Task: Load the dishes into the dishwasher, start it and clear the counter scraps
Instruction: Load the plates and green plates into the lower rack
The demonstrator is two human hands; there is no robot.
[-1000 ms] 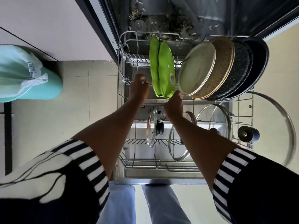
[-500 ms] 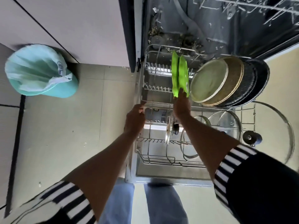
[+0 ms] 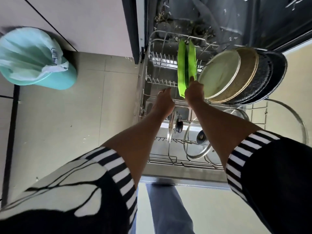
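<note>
— What is sitting at the upper left?
— A teal bin (image 3: 38,59), holding a pale bag.
— And in the rack (image 3: 152,78) at centre?
— The left hand (image 3: 164,100) is reaching in; I cannot tell how its fingers are lying. Two green plates (image 3: 186,65) are standing upright, the right hand (image 3: 194,93) fingers pinching one's edge. Pans (image 3: 244,73) are leaning at right, with glass lids (image 3: 197,141) standing below.

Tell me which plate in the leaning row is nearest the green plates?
The pale cream plate, right beside the green plates; the tan speckled plate and black plates lean behind it.
</note>
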